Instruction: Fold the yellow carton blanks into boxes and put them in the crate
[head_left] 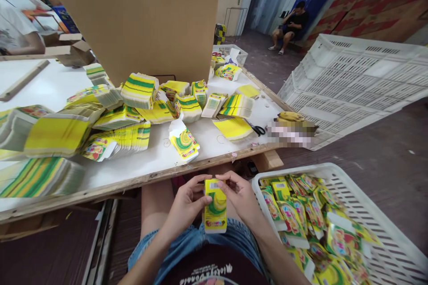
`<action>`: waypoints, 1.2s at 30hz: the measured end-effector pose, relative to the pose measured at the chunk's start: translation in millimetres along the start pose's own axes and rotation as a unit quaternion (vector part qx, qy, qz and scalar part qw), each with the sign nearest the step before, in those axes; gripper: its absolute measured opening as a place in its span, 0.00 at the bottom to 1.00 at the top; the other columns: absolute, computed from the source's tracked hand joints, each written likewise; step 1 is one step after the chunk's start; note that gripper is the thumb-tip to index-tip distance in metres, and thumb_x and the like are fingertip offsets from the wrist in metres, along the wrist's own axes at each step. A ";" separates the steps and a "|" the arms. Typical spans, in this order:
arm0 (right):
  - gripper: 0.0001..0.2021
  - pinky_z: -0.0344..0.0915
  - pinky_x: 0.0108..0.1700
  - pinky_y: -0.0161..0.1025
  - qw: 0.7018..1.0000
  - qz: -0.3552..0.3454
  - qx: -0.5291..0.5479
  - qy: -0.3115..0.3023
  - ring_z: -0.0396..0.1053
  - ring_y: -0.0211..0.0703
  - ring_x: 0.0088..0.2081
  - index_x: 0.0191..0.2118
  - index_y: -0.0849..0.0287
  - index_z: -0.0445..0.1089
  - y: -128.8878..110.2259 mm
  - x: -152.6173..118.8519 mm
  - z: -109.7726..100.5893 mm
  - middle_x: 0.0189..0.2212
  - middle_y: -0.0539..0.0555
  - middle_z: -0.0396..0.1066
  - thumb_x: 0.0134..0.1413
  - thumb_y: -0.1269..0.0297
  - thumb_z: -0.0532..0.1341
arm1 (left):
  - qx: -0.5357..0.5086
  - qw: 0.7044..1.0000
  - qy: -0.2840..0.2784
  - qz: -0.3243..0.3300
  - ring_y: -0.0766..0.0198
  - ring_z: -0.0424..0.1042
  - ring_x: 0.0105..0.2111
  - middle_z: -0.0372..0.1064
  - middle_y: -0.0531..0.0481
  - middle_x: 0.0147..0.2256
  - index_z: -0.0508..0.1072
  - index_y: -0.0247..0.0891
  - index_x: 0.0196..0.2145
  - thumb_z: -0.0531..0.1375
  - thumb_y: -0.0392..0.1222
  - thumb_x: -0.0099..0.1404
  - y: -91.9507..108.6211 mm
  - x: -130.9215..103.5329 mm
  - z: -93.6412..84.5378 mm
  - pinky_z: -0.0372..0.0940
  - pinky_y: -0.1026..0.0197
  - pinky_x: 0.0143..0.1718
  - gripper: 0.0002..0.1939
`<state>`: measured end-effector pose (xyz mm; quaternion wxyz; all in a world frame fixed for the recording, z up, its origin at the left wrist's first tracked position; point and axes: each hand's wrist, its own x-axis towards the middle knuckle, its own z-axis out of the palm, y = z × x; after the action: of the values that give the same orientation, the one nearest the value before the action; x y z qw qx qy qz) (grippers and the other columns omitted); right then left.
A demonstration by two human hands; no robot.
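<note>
Above my lap I hold a small yellow and green carton (pixel 215 213) upright between both hands. My left hand (pixel 191 199) grips its left side, the thumb lying across the printed front. At its top right edge my right hand (pixel 238 190) pinches the carton, thumb on the front near the barcode. The backs of the fingers' grip are hidden behind it. On the table edge ahead lies another carton (pixel 183 142), with white flaps sticking out at its top. Stacks of flat cartons (pixel 140 91) cover much of the white table (pixel 147 156).
To my right stands a white plastic basket (pixel 337 173) of folded cartons. Bananas (pixel 289 116) and black scissors (pixel 257 129) lie at the table's right end. White crates (pixel 354 75) stand beyond. A large cardboard sheet (pixel 140 18) rises behind the stacks; a person (pixel 294 22) sits far back.
</note>
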<state>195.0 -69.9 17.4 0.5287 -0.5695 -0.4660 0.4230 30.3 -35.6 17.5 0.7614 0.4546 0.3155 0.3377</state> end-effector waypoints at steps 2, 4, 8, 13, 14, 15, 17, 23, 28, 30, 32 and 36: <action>0.09 0.68 0.39 0.40 1.000 -0.001 0.023 0.005 0.72 0.46 0.36 0.34 0.57 0.74 -1.8 -0.9 1.5 0.32 0.53 0.75 0.53 0.56 0.65 | 0.004 1.000 0.000 0.009 0.56 0.77 0.38 0.78 0.44 0.39 0.70 0.38 0.49 0.67 0.40 0.56 -4.7 0.2 7.8 0.70 0.58 0.39 0.23; 0.09 0.68 0.39 0.41 1.000 -0.015 -0.005 0.012 0.72 0.47 0.36 0.32 0.57 0.73 -8.8 -3.4 -6.2 0.32 0.54 0.75 0.54 0.57 0.64 | 0.036 0.999 -0.007 0.029 0.54 0.77 0.41 0.77 0.42 0.42 0.71 0.38 0.50 0.65 0.39 0.59 -6.6 1.2 14.0 0.70 0.56 0.42 0.21; 0.11 0.64 0.40 0.48 0.951 -0.061 -0.284 0.102 0.70 0.52 0.35 0.30 0.54 0.75 -27.5 -15.2 -66.7 0.31 0.57 0.74 0.54 0.54 0.60 | 0.259 0.953 0.038 0.152 0.52 0.69 0.55 0.70 0.42 0.54 0.71 0.42 0.53 0.58 0.38 0.64 2.9 14.3 5.6 0.61 0.48 0.58 0.18; 0.21 0.61 0.41 0.58 0.809 -0.050 -0.556 0.182 0.68 0.64 0.35 0.33 0.52 0.80 -25.9 -32.0 -142.3 0.30 0.63 0.72 0.49 0.43 0.57 | 0.470 0.824 0.202 0.245 0.45 0.55 0.64 0.61 0.36 0.61 0.68 0.37 0.56 0.63 0.38 0.60 17.5 50.0 -42.2 0.50 0.39 0.64 0.26; 0.20 0.62 0.41 0.57 0.827 -0.047 -0.535 0.167 0.69 0.63 0.36 0.33 0.51 0.80 -22.5 -32.9 -141.9 0.31 0.63 0.73 0.49 0.43 0.58 | 0.479 0.818 0.208 0.243 0.44 0.58 0.62 0.64 0.36 0.59 0.71 0.37 0.54 0.63 0.39 0.60 17.7 55.5 -50.6 0.52 0.38 0.63 0.23; 0.19 0.63 0.41 0.54 0.857 -0.042 -0.494 0.141 0.70 0.61 0.37 0.34 0.51 0.80 -18.9 -32.5 -135.5 0.32 0.61 0.74 0.50 0.44 0.58 | 0.482 0.815 0.208 0.244 0.44 0.61 0.60 0.67 0.37 0.57 0.73 0.37 0.51 0.63 0.39 0.60 17.2 59.5 -57.3 0.55 0.38 0.61 0.20; 0.16 0.66 0.40 0.49 0.918 -0.023 -0.386 0.086 0.72 0.56 0.37 0.33 0.50 0.79 -13.1 -27.8 -109.2 0.34 0.58 0.77 0.51 0.47 0.60 | 0.481 0.816 0.204 0.248 0.46 0.67 0.56 0.73 0.40 0.52 0.77 0.39 0.45 0.61 0.39 0.61 15.1 62.2 -65.3 0.61 0.41 0.59 0.13; 0.19 0.65 0.33 0.41 0.990 0.040 -0.132 0.025 0.71 0.49 0.30 0.33 0.56 0.79 -11.7 -1.1 -15.2 0.27 0.56 0.77 0.55 0.47 0.59 | 0.446 0.802 0.256 0.305 0.52 0.73 0.52 0.76 0.45 0.48 0.78 0.43 0.43 0.56 0.37 0.66 12.7 39.1 -59.9 0.63 0.45 0.58 0.12; 0.23 0.66 0.31 0.40 0.994 0.077 0.074 0.035 0.68 0.42 0.26 0.39 0.60 0.77 -11.3 14.0 19.6 0.29 0.57 0.78 0.50 0.44 0.64 | 0.403 0.815 0.150 0.388 0.52 0.69 0.56 0.76 0.44 0.49 0.77 0.44 0.47 0.58 0.29 0.64 6.0 3.4 -36.8 0.64 0.47 0.58 0.17; 0.22 0.69 0.34 0.42 0.983 0.094 0.150 0.053 0.72 0.45 0.29 0.39 0.60 0.75 -9.4 16.0 23.4 0.30 0.57 0.78 0.44 0.46 0.68 | 0.400 0.827 0.073 0.388 0.51 0.68 0.57 0.75 0.44 0.49 0.76 0.44 0.49 0.58 0.27 0.63 -1.0 -8.7 -26.5 0.66 0.48 0.57 0.20; 0.21 0.70 0.36 0.43 0.973 0.099 0.195 0.071 0.74 0.47 0.31 0.38 0.59 0.72 -7.1 15.0 23.6 0.30 0.55 0.78 0.41 0.50 0.71 | 0.362 0.847 0.065 0.384 0.51 0.66 0.58 0.73 0.44 0.52 0.75 0.45 0.51 0.59 0.27 0.62 -7.5 -15.9 -18.3 0.64 0.48 0.58 0.21; 0.19 0.71 0.36 0.43 0.966 0.115 0.226 0.059 0.75 0.46 0.30 0.39 0.56 0.70 -2.1 5.7 23.7 0.28 0.52 0.78 0.43 0.55 0.72 | 0.129 0.938 0.177 0.268 0.50 0.60 0.62 0.63 0.43 0.61 0.67 0.46 0.58 0.62 0.38 0.63 -8.0 -12.7 -10.4 0.57 0.48 0.63 0.25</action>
<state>172.9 -59.5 17.6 0.6179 -0.5092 -0.2580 0.5407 16.6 -43.6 8.4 0.5098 0.5493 0.3521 0.5607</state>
